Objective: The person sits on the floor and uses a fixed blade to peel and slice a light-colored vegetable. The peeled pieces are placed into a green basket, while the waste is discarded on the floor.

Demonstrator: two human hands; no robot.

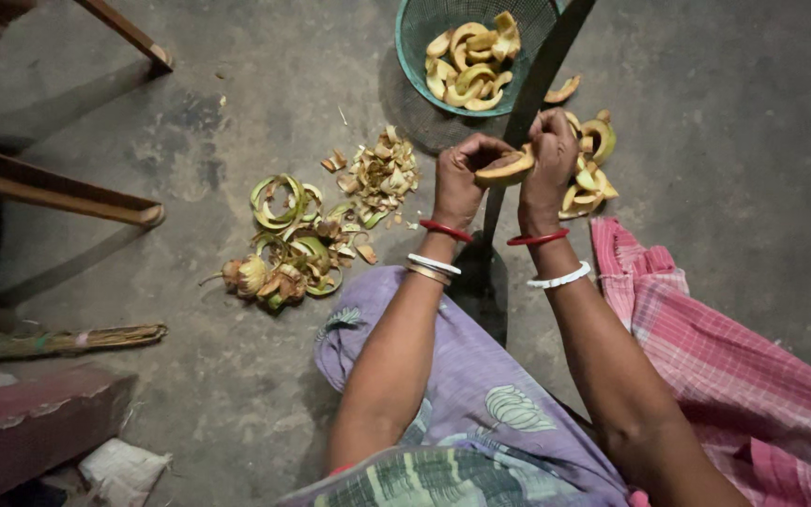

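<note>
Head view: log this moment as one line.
left hand, right hand: hold slice at blade | basket: slices | floor: peels

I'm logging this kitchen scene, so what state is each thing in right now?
Left hand: gripping the squash wedge.
Right hand: gripping the same wedge.
Squash wedge: held against the upright blade.
Upright blade: standing, tilted.
Green basket: partly filled with cut pieces.
Cut wedges: heaped on the floor.
Peel pile: scattered on the floor.
Broom: lying flat.

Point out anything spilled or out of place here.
One slice lies on the floor just outside the green basket, apart from both piles. Peelings are strewn loosely left of the left hand.
</note>
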